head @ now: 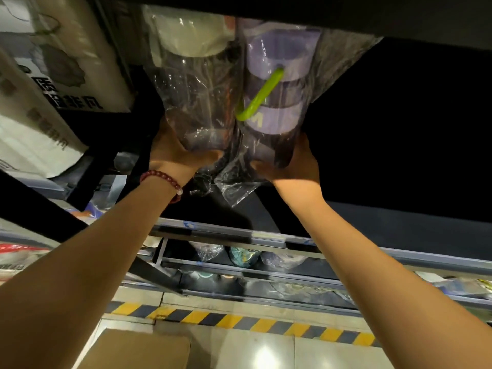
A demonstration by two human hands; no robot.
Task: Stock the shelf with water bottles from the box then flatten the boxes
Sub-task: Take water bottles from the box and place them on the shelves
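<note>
Water bottles: two, each in a clear plastic bag, held side by side against the dark shelf opening overhead. Your left hand [175, 153] cups the base of the clear bottle with the white lid [195, 83]; fingers curl round the bottom, fingertips hidden behind the bag. Your right hand [295, 163] grips the base of the purple bottle [279, 83], which carries a lime-green handle [262, 94]; thumb under the bag, other fingers out of sight behind it. The two bags touch along the middle. Loose bag ends [234, 182] hang below the bottles between your wrists.

Red bead bracelet [162, 179] on your left wrist.

Upper shelf interior is black; its depth and contents cannot be made out. Bottle tops are cut off by the shelf edge above. White printed bags [53, 83] to the left, text blurred. Lower shelves [239, 259] hold more bagged items, too dim to identify. Cardboard box [138, 352] at bottom edge, only partly in frame; its contents not visible. Yellow-black hazard tape [239, 322] on the floor.
</note>
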